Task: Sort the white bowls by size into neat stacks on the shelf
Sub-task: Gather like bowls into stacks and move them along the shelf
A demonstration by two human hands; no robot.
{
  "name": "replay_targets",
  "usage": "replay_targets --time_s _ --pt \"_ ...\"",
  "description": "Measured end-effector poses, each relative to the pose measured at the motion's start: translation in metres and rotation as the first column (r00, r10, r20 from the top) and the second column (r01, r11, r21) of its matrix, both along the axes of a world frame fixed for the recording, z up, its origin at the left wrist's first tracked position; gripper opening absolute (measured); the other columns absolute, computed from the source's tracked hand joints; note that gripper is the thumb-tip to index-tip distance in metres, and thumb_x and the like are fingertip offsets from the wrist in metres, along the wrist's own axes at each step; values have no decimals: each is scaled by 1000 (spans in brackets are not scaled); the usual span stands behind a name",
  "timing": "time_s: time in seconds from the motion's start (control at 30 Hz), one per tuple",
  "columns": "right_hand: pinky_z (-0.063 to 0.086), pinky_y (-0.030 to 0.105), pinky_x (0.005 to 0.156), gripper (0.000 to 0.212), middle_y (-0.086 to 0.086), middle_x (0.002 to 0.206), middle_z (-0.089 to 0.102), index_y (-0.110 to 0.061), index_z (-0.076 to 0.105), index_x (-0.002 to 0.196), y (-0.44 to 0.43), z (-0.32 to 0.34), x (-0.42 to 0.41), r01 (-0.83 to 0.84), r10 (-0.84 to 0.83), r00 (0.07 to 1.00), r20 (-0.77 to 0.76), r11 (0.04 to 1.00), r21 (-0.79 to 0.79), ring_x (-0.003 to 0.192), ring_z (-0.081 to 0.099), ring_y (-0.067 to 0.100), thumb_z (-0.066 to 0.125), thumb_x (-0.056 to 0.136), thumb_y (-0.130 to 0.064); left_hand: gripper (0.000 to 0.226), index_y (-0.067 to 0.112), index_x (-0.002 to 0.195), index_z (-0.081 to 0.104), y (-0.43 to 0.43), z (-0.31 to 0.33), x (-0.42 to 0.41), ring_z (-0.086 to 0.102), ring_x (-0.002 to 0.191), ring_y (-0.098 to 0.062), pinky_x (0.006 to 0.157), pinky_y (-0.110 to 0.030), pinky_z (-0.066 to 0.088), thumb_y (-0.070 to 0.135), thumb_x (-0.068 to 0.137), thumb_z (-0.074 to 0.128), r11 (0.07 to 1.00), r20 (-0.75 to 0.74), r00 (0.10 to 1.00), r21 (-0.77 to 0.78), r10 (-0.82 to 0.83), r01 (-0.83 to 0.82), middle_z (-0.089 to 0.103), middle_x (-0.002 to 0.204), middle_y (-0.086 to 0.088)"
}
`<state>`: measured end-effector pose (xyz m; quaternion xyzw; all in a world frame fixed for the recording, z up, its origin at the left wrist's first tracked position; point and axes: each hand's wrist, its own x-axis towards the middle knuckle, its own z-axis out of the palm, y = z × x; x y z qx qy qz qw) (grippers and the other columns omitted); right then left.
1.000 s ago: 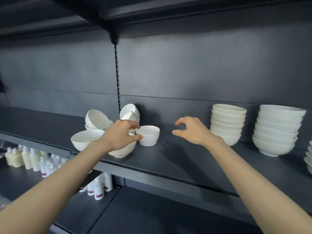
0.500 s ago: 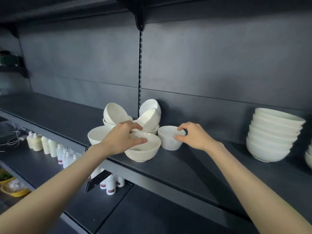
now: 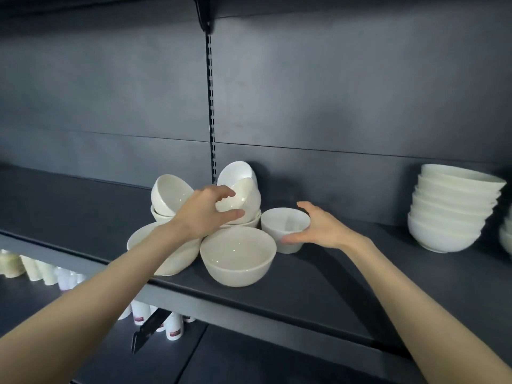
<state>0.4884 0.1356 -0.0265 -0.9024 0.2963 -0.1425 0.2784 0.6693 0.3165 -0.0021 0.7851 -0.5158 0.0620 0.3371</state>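
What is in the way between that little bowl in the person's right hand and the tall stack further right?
Nothing visible. The right hand cups the small bowl, and only bare dark shelf lies between it and the tall stack.

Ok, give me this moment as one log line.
left hand: grips tilted bowl in pile | right hand: holds small bowl on shelf | sorted stack: far right, apart

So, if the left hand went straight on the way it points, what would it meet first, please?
Most likely the nearer tilted bowl, right ahead of the left hand. Depth leaves it unclear whether the fingertips already touch it.
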Motion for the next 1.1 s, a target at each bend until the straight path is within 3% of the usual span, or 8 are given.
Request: replay_targets --time_s 0.1,0.17,0.27,0.43,0.77,0.87,0.93,1.1 --pt "34 38 111 116 -1 153 32 -22 17 152 0 -7 5 50 -60 996 65 988 148 137 36 21 85 61 -49 48 16 123 61 -9 6 21 59 110 -19 96 -31 44 39 82 71 998 -14 998 -5 -57 57 63 123 2" --pt "37 38 110 117 -2 148 38 -23 21 150 1 -11 8 94 -118 986 117 977 192 132 41 20 88 58 -47 48 15 123 61 -14 10 33 58 106 -17 91 -27 42 38 82 71 996 -14 996 -21 -91 90 63 123 1" --pt "39 32 104 113 -3 146 41 -21 26 149 1 -17 9 181 -215 960 179 965 188 129 43 19 89 57 -44 50 12 124 59 -22 15 50 57 109 -16 86 -21 37 38 84 70 992 -5 992 -26 -125 125 62 123 0" --pt "40 33 104 113 -2 145 44 -17 27 149 -3 -1 11 294 -335 897 290 940 174 126 48 20 89 57 -40 48 8 121 59 -41 31 85 58 111 -23 90 -26 41 39 85 68 993 -43 992 -3 -122 122 65 117 -7" --pt "40 29 100 114 -4 138 50 -11 28 149 -24 59 69 285 -292 848 443 955 85 124 49 16 89 56 -38 48 3 120 59 -89 71 155 57 111 -26 93 -31 42 37 88 65 973 -74 988 179 -137 149 63 118 -11" --pt "41 23 90 105 -14 116 55 -12 33 146 -29 68 95 224 -240 853 463 970 89 112 53 12 90 59 -30 42 -5 113 64 -103 73 175 59 92 -23 83 -31 47 31 90 64 940 -102 980 280 -171 194 66 114 -18" --pt "43 26 94 109 -13 120 55 -15 32 147 -34 71 111 194 -211 858 468 977 85 116 54 12 90 57 -33 38 -6 112 63 -113 70 188 59 83 -21 76 -31 52 26 92 62 913 -149 970 335 -191 231 67 113 -21" --pt "47 32 98 114 -12 125 59 -20 40 142 -40 79 136 183 -193 868 458 981 65 115 56 10 90 44 -50 39 3 125 56 -134 61 208 66 102 -23 81 -28 56 23 92 62 841 -344 903 380 -258 385 65 119 -11"
